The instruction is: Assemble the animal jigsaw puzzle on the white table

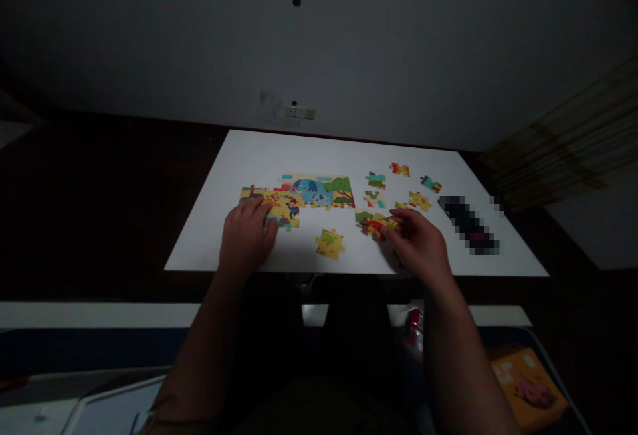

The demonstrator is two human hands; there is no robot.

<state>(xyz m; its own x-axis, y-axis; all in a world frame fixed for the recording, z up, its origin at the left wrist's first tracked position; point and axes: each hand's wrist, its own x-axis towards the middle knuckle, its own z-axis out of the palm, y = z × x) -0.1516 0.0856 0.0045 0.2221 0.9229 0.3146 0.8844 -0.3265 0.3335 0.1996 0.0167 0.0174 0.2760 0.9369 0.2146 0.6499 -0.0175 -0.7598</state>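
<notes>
My left hand (pixel 248 232) rests over the left edge of a joined puzzle section (pixel 284 208), thumb apart from the fingers, which lie on the pieces. This section has a yellow ground with animal figures. Above it and to the right, another joined section (pixel 323 189) shows blue elephants and a green tree. My right hand (pixel 421 242) pinches a red and yellow puzzle piece (pixel 375 228) between thumb and fingers, beside a green-topped piece (pixel 363 216). Between my hands lies a loose yellow puzzle piece (pixel 329 244) with a green patch.
Several loose pieces, among them a teal one (pixel 376 180) and an orange one (pixel 399 169), lie on the right of the white table (pixel 199 236). A dark pixelated object (pixel 467 226) is near the right edge. An orange box (pixel 529 388) sits low at right.
</notes>
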